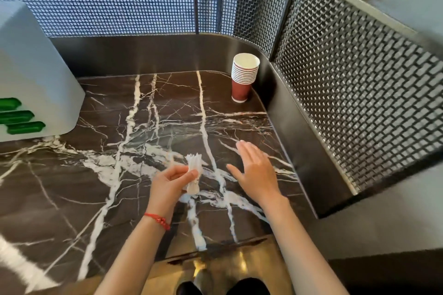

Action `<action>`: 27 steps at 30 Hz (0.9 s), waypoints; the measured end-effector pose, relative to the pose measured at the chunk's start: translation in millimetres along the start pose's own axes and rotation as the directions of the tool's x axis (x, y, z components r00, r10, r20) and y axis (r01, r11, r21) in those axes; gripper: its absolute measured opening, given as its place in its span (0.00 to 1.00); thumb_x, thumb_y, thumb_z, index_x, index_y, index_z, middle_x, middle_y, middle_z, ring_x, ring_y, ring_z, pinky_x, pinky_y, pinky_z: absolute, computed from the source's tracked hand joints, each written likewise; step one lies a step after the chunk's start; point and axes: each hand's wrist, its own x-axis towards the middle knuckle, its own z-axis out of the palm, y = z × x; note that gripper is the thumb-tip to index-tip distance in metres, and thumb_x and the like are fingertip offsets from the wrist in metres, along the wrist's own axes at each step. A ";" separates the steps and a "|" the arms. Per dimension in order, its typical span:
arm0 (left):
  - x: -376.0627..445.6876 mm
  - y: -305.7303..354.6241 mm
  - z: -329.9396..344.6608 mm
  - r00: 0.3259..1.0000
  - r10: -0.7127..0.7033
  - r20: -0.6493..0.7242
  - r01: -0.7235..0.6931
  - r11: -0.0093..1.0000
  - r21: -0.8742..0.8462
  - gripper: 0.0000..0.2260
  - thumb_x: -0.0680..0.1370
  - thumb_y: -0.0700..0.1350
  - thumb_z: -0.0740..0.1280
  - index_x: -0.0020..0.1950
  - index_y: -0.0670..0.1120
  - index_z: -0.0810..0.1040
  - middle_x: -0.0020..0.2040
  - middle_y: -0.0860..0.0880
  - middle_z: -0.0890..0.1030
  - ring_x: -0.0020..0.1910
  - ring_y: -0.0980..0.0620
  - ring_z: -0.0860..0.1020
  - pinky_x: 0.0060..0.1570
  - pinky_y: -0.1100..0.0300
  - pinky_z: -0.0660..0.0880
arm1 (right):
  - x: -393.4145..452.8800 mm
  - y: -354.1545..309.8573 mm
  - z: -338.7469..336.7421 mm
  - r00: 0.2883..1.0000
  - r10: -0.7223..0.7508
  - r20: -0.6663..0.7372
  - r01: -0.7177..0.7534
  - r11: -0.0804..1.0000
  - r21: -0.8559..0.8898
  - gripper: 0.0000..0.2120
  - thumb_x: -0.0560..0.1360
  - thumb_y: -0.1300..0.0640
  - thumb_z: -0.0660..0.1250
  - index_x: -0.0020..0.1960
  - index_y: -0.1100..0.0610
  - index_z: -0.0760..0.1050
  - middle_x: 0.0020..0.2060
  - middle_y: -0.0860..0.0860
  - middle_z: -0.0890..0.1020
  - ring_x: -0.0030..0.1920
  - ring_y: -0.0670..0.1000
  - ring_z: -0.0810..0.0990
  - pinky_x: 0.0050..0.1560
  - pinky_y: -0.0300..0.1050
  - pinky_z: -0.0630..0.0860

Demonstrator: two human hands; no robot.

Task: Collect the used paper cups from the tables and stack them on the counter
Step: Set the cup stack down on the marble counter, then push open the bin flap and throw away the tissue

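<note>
A stack of red paper cups [244, 76] stands upright at the far right corner of the dark marble bench [96, 175]. The left hand [171, 181] pinches a crumpled white napkin [193, 176]; the right hand [255, 167] hovers with fingers straight, released.

I can't make out what the crumpled white thing [193, 175] in my left hand [171, 183] really is, since my fingers cover its middle. The pale dispenser [31, 74] with green slots runs off the left edge, and my shoes [223, 287] are cropped at the bottom.
</note>
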 end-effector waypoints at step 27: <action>-220.0 -135.5 11.9 0.955 -0.156 -0.252 0.137 0.986 -0.092 0.07 0.67 0.40 0.75 0.44 0.43 0.82 0.41 0.44 0.83 0.42 0.47 0.80 0.49 0.50 0.76 | -251.6 9.5 16.3 0.969 -0.245 -0.041 0.247 0.966 0.071 0.27 0.72 0.51 0.71 0.65 0.65 0.72 0.62 0.60 0.77 0.64 0.58 0.75 0.62 0.57 0.74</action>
